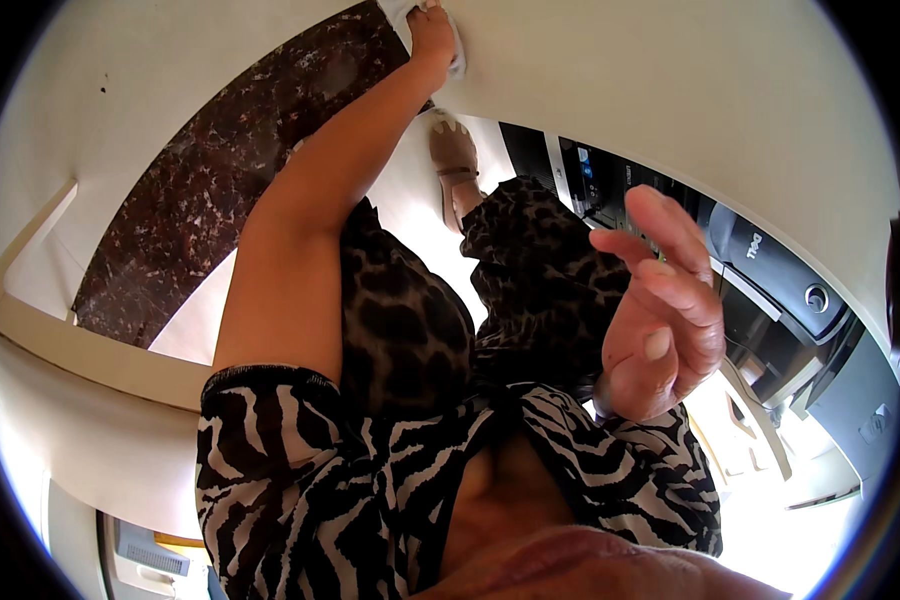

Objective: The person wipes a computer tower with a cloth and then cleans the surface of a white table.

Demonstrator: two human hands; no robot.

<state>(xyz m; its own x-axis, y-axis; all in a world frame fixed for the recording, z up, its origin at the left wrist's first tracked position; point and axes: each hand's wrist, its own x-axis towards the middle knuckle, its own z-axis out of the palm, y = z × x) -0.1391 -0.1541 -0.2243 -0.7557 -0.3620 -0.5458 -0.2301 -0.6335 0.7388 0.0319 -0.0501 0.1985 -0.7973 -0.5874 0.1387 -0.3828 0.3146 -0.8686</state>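
My left arm stretches up and away. At its end my left hand (431, 37) presses down on a white cloth (458, 54), with the fingers bent over it. The cloth lies where a dark marbled panel (217, 180) meets a cream surface (645, 67). Part of the cloth is hidden under the hand. My right hand (664, 315) is raised close to the camera. Its fingers are loosely curled and apart, and nothing sizeable shows in them. A tiny green spot shows between the fingers, too small to name.
Below the cream edge on the right stand black computer cases, one a Dell tower (765, 255), and a grey HP case (866, 405). My sandalled foot (454, 154) rests on the pale floor. A cream bracket-like piece (37, 232) stands at the left.
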